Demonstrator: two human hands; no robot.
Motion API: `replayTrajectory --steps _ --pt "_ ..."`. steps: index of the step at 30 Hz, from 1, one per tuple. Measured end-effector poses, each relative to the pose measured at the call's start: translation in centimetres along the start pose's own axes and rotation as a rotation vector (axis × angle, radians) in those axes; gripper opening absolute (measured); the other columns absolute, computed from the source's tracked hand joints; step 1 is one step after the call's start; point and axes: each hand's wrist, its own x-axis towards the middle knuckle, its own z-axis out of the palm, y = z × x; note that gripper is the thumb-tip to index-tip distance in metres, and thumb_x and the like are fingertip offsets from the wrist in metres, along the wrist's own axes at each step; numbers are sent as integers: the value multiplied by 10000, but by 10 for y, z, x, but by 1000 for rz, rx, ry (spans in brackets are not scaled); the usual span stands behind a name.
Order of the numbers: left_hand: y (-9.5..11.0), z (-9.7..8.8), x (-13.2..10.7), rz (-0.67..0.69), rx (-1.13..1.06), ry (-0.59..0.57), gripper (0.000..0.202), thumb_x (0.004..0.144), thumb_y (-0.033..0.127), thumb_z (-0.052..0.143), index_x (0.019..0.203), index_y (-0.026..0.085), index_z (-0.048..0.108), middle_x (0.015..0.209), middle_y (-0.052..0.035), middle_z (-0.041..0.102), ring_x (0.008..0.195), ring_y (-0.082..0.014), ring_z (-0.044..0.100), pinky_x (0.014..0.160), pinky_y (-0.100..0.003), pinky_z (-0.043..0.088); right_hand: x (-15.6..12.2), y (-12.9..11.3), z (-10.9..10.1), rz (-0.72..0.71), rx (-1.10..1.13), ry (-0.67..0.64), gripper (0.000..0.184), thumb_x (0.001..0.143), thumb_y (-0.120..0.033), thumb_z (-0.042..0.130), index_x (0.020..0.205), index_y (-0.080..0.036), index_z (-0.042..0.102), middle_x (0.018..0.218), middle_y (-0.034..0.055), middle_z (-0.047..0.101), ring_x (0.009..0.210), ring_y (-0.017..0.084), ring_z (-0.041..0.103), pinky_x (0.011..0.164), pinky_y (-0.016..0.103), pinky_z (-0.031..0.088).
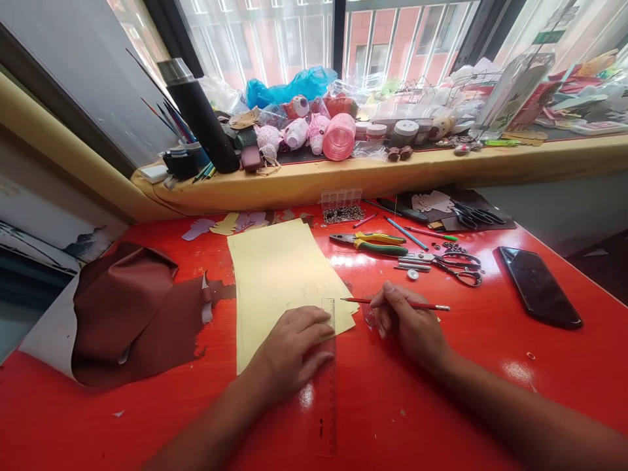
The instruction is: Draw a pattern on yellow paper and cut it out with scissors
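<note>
A pale yellow sheet of paper (282,275) lies on the red table (441,392). A clear ruler (331,366) runs along the sheet's right edge toward me. My left hand (294,350) lies flat on the paper's lower right corner, fingers spread and pressing against the ruler. My right hand (407,324) sits just right of the ruler, fingers pinched on a red pencil (426,305) that lies nearly level, its tip pointing left toward the paper.
Brown leather pieces (132,314) lie at the left. Green-handled pliers (373,243), scissors (458,268), pens and small metal bits sit beyond the paper. A black phone (538,286) lies at the right. The windowsill (392,173) behind is crowded with jars, a black flask and craft clutter.
</note>
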Motion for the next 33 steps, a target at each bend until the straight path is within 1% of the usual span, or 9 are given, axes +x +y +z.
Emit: replayTrajectory --steps 3,7,12,17,22,26,30,33 --pt "0 1 0 -4 -1 0 250 1013 221 657 1261 224 689 1343 -130 719 1282 -283 664 1081 -477 553 2 1 -1 26 -4 -33 521 1015 -644 657 779 -187 737 498 -29 576 423 153 544 494 302 442" --pt "-1 1 0 -11 6 -3 259 1014 216 647 1271 216 684 1356 -133 710 1292 -289 656 1091 -485 547 2 2 0 25 -21 -86 517 1034 -625 647 779 -186 747 478 -30 569 455 157 557 561 313 465" --pt "0 0 1 -21 4 -34 261 1023 221 642 1282 220 671 1372 -126 704 1314 -283 641 1111 -480 530 2 2 -4 60 0 -62 535 1024 -655 641 779 -194 758 486 -24 572 452 164 547 544 322 461" --pt "1 -1 1 -43 22 -44 274 1024 216 634 1295 233 673 1389 -123 700 1325 -289 637 1118 -492 530 2 0 -7 69 -10 -106 506 1042 -630 628 798 -209 768 478 -23 567 478 181 553 603 353 504" --pt "0 -1 2 -36 20 -57 285 1033 219 624 1315 241 657 1400 -124 692 1332 -292 631 1110 -500 529 3 -3 -7 52 -27 -118 507 1045 -625 629 794 -207 768 483 -19 586 471 173 539 578 335 469" --pt "0 -2 2 -32 23 -59 296 1033 213 625 1326 248 651 1401 -124 690 1340 -293 625 1110 -493 523 3 -3 -8 51 -36 -150 501 1053 -616 625 803 -209 774 488 -22 593 479 168 542 622 340 478" --pt "0 -2 2 -29 16 -54 286 1034 214 633 1318 236 657 1390 -120 693 1332 -284 628 1104 -475 525 2 -5 -9 52 -73 -163 524 1045 -645 618 798 -209 771 501 -16 604 487 171 552 594 330 456" --pt "-1 -2 2 -22 13 -53 273 1035 219 638 1307 231 660 1388 -115 691 1332 -281 624 1104 -472 520 1 -6 -9 44 -93 -158 519 1044 -645 621 801 -212 774 490 -22 599 486 170 548 633 340 476"
